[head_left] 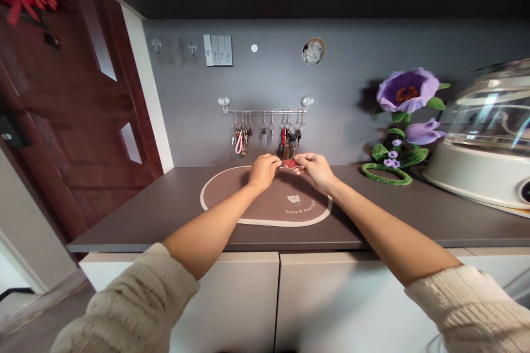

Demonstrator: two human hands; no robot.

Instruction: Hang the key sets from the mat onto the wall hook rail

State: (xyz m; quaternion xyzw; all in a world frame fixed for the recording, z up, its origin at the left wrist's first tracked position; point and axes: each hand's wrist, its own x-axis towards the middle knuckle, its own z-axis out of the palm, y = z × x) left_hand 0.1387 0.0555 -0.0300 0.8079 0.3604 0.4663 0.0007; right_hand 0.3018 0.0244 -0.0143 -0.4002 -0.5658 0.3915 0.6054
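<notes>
A small, flat red card (291, 164) is held above the oval brown mat (265, 207), below the hanging keys. My right hand (315, 170) pinches its right part between thumb and fingers. At its left end, the fingertips of my left hand (264, 171) are closed together; they seem to grip that edge. What lies inside the left palm is hidden. Just behind the hands, a key bunch (285, 140) with red, black and brown pieces hangs from a clear rail (265, 111).
More keys (242, 137) with a pink strap hang at the rail's left. Purple fabric flowers (408, 94) and a white appliance with a clear dome (476, 160) stand at right. The countertop (136, 215) ends above white cabinet doors (232, 298). A dark red door (103, 110) is at left.
</notes>
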